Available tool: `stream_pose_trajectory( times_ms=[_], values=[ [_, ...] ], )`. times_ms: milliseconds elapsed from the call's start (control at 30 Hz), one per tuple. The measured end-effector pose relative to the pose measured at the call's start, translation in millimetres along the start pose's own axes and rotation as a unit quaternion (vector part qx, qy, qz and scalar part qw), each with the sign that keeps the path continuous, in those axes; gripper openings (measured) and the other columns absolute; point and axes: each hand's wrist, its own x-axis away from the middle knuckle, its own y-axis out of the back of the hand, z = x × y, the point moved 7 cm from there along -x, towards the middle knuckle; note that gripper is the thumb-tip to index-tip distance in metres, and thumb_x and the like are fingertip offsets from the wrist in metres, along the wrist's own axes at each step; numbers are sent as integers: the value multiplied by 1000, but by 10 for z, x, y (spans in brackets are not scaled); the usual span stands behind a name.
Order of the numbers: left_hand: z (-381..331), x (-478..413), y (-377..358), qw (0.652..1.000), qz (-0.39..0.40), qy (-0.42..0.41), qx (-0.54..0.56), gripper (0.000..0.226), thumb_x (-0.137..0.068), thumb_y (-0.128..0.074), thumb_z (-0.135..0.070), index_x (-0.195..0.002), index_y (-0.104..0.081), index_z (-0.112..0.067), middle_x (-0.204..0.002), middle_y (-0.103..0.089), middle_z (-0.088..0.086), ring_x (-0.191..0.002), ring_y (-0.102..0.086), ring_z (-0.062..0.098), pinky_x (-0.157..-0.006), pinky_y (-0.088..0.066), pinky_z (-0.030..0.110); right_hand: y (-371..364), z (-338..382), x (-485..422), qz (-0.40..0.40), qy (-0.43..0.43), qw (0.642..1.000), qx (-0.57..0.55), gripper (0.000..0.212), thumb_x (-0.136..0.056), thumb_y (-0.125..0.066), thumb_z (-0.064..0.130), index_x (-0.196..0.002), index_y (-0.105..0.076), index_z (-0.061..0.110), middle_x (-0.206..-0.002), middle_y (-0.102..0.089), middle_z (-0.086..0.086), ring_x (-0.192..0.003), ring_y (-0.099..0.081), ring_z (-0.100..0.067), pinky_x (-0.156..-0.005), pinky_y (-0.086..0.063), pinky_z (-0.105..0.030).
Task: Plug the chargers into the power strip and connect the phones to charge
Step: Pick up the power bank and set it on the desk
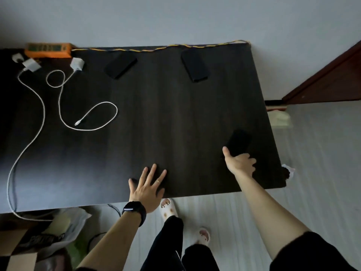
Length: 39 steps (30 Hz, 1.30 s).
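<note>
While my right grip [239, 162] closes on one phone [238, 142] and my left grip [146, 189] rests spread flat on the tabletop [166, 114], no charger [77, 63] sits in the power strip [47, 50] and no phone is connected.

place: room in a home | floor: pale plank flooring [322, 173] | wall: plain light-grey wall [156, 20] | door: dark reddish-brown wooden door [332, 79] at right | furniture: dark wood-grain table [156, 114] against the wall | footwear: white cartoon-face house slippers [169, 209] | clutter: cardboard box and plastic bags [64, 227] on floor
</note>
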Motion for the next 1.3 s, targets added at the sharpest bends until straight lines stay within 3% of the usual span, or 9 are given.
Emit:
stream_pose_trajectory(
  times_ms=[233,400,500,600,700,800,967,1033,1300],
  values=[
    [30,-34,-88,1000,21,2,-10,68,-99,-24,-60,-142,28,-56,-162,28,-11,-152,17,23,-113,-7,73,-103,-41,-196,27,-50,997,-52,97,-73,-82,53,-142,-33,6,-142,-48,-22,-122,-55,-42,-92,-51,-49],
    [-86,-9,24,996,81,26,35,73,-99,-42,-51,-153,6,-49,-164,24,-9,-152,16,26,-116,-21,65,-167,-161,-53,108,31,991,-66,83,-87,-73,46,-150,-34,9,-149,-47,-16,-133,-49,-38,-106,-43,-47],
    [-230,71,184,977,93,70,179,59,-98,-46,-46,-153,-29,-37,-167,-7,-3,-152,-13,27,-115,-35,46,-316,-247,244,192,96,975,-53,82,-94,-65,42,-157,-23,9,-158,-37,-16,-133,-51,-38,-111,-43,-50],
    [-277,356,258,906,59,140,395,45,-98,-48,-45,-138,-56,-24,-138,-58,1,-121,-57,19,-88,-46,24,-536,-313,759,259,171,950,-10,79,-95,-64,40,-156,-25,7,-159,-36,-15,-141,-43,-35,-115,-38,-48],
    [-273,749,143,791,46,189,581,43,-99,-53,-42,-132,-59,-15,-116,-69,1,-103,-67,20,-68,-48,18,-774,-283,1395,346,257,902,7,32,-94,-68,31,-119,-61,12,-122,-68,-10,-114,-64,-30,-100,-51,-51],
    [-47,1147,39,705,3,241,667,30,-98,-60,-31,-123,-59,-13,-106,-73,8,-87,-71,21,-60,-43,24,-983,-190,2004,418,331,845,41,11,-91,-70,29,-87,-61,24,-86,-69,5,-85,-67,-14,-79,-57,-36],
    [564,1796,-83,618,-79,300,722,9,-95,-65,-25,-95,-64,-16,-71,-72,-7,-61,-69,7,-60,-46,22,-1336,101,2757,467,415,775,95,15,-90,-70,31,-90,-63,17,-88,-74,1,-88,-69,-17,-72,-49,-29],
    [807,2036,-160,584,-104,309,744,12,-96,-64,-27,-97,-63,-14,-72,-72,-7,-64,-68,8,-66,-46,26,-1505,201,3054,479,439,750,121,18,-88,-71,35,-81,-59,24,-71,-69,16,-71,-64,0,-61,-46,-16],
    [1950,2642,-213,515,-168,292,788,13,-95,-66,-27,-99,-64,-15,-67,-70,-8,-59,-63,5,-65,-44,26,-2209,454,4184,516,429,734,100,20,-84,-70,37,-94,-61,22,-83,-72,8,-71,-70,-3,-56,-48,-17]
  ],
)
